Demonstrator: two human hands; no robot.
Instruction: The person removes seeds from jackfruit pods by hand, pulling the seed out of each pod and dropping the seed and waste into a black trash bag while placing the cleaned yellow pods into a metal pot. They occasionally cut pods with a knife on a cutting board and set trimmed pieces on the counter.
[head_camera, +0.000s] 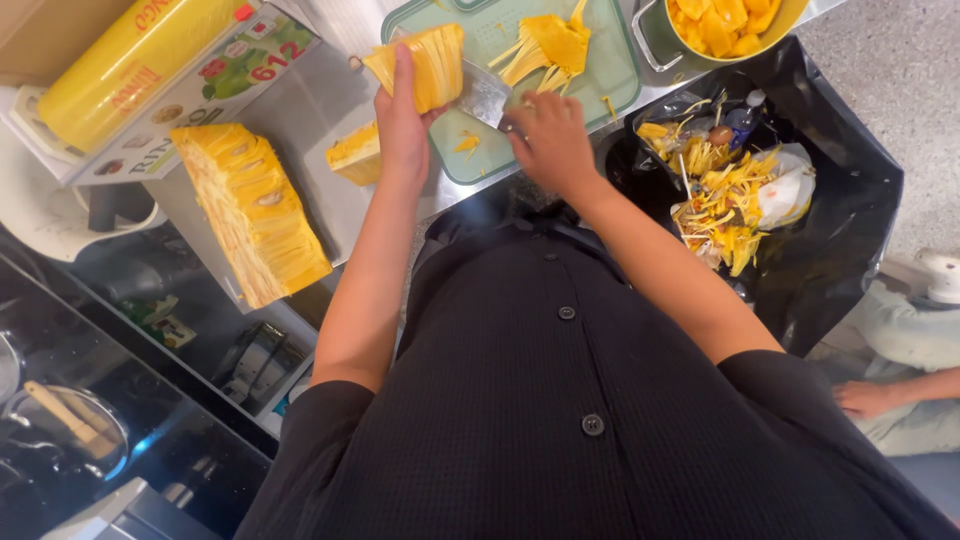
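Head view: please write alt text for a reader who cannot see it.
Seen from above, a person's left hand holds up a yellow jackfruit wedge while the right hand grips a knife over a pale green cutting board. A large jackfruit slab lies to the left; a black waste bag holds scraps.

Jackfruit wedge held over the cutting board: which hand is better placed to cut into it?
Right. The right hand already grips the knife, its blade beside the jackfruit wedge. The left hand is occupied holding that wedge above the green cutting board.
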